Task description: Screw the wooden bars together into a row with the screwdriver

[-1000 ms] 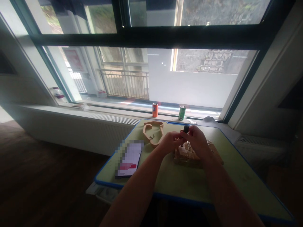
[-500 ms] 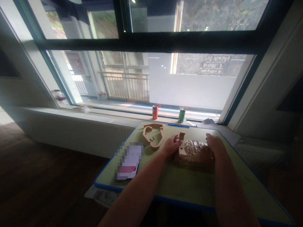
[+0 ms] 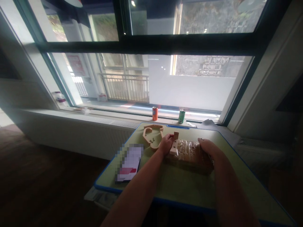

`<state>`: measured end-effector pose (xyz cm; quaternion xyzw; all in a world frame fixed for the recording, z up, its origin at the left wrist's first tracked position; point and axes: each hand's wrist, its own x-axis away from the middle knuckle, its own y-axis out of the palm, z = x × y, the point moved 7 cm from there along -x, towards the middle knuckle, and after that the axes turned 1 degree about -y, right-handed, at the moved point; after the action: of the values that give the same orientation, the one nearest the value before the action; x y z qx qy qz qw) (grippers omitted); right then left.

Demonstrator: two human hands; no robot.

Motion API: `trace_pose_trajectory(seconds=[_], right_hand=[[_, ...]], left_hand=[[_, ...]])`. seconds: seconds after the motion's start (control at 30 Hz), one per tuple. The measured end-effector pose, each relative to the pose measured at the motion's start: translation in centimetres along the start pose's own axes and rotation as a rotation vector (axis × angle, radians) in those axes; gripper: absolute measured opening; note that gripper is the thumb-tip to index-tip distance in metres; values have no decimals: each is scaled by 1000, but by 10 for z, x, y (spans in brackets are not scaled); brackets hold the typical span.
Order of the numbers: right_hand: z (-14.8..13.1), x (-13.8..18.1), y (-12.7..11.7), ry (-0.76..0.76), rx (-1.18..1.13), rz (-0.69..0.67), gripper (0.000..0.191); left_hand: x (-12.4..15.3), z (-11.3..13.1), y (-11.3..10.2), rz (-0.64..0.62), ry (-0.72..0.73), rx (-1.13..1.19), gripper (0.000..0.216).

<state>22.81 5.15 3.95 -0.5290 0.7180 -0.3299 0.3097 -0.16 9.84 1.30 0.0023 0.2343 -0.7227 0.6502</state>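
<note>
A brown cardboard box (image 3: 187, 162), its top covered with shiny clear tape, lies on the table in front of me. Along its left end stands a pale wooden piece (image 3: 174, 146) with dark holes and an upright tab. My left hand (image 3: 166, 143) is closed round that wooden piece, thumb and fingers partly hidden behind it. At the box's right end, my right hand (image 3: 206, 146) is closed over the far corner and side; most of its fingers are out of sight. A curved wooden frame (image 3: 155, 146) rests left of my left hand, with several small metal bits (image 3: 151, 140) inside its outline.
A phone (image 3: 130, 162), partly blurred out, lies on the left of the green table (image 3: 180, 186) with its blue edge. Behind, an orange can (image 3: 154, 113) and a green can (image 3: 181, 116) stand on the windowsill (image 3: 127, 121).
Both hands have moved left, and the box and wooden piece have shifted left with them. The box has turned slightly. My right hand's fingers have come in over the box's far corner.
</note>
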Motion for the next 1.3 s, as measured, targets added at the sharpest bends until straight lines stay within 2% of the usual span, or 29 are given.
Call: trace_pose_trajectory(seconds=[0.1, 0.27, 0.4, 0.57, 0.73, 0.8, 0.9, 0.97, 1.03, 1.1, 1.2, 1.3], right_hand=[[2, -2, -5, 33, 24, 18, 46], [1, -3, -13, 85, 63, 26, 57], [-8, 1, -8, 56, 78, 18, 55], [-15, 5, 0, 12, 80, 31, 51], [-17, 7, -10, 2, 51, 116, 45], [-18, 10, -20, 3, 16, 187, 41], [-26, 19, -30, -31, -89, 253, 41], [-33, 25, -32, -73, -166, 248, 46], [-41, 30, -30, -113, -258, 206, 51], [-48, 35, -26, -138, -410, 127, 52], [-59, 42, -18, -149, -664, -43, 48], [-75, 54, -10, -166, -804, -260, 47]], left_hand=[[5, 7, -11, 102, 19, -125, 24], [16, 22, -43, 316, 33, -421, 35], [18, 14, -48, 295, -66, -689, 38], [16, 3, -46, 249, -158, -855, 18], [19, 25, -53, 291, -128, -902, 26], [22, 45, -56, 331, -17, -882, 27], [30, 84, -58, 384, 311, -741, 25], [37, 103, -55, 345, 522, -590, 22], [40, 113, -50, 243, 664, -424, 20], [39, 114, -44, 118, 714, -273, 19], [35, 109, -38, -8, 678, -112, 16], [35, 109, -34, -111, 629, -9, 15]])
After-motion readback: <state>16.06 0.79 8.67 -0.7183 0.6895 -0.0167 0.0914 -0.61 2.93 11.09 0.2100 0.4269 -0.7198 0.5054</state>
